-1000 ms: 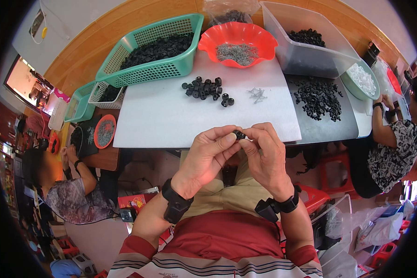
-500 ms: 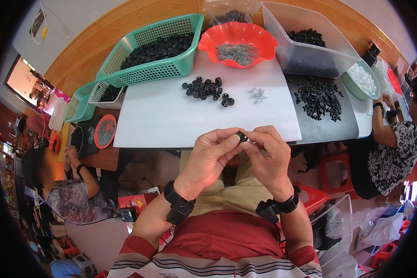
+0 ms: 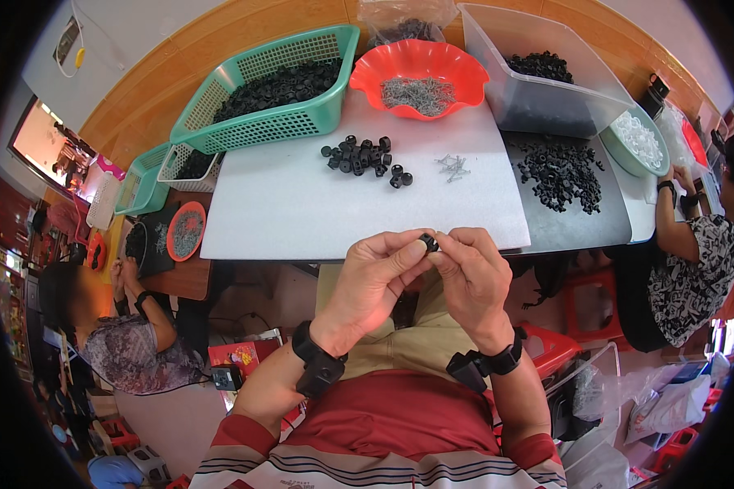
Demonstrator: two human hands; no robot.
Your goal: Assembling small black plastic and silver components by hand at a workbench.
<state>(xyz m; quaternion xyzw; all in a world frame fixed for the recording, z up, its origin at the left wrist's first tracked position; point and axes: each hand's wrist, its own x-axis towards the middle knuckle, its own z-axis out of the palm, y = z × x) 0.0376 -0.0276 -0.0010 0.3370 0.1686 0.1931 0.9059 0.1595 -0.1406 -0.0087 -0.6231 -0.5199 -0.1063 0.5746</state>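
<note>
A small round black plastic part [image 3: 429, 242] is pinched between my hands, just off the near edge of the white work mat [image 3: 285, 220]. My left hand [image 3: 377, 273] grips it between thumb and forefinger. The fingertips of my right hand [image 3: 470, 281] press together at its right side; anything small inside them is hidden. Farther up the mat lies a loose group of similar black parts [image 3: 357, 155]. To the right of that group rests a small heap of silvery screws [image 3: 453, 168].
Behind the mat stand a green basket of black parts [image 3: 257, 126], a red scalloped bowl of screws [image 3: 420, 61] and a clear bin [image 3: 538, 98]. Small black pieces [image 3: 561, 175] cover a grey board at right. People sit at left [image 3: 130, 342] and right [image 3: 685, 269].
Both hands stay together at nearly the same place. The black part has turned slightly between my fingers, and my right fingers have shifted a little.
</note>
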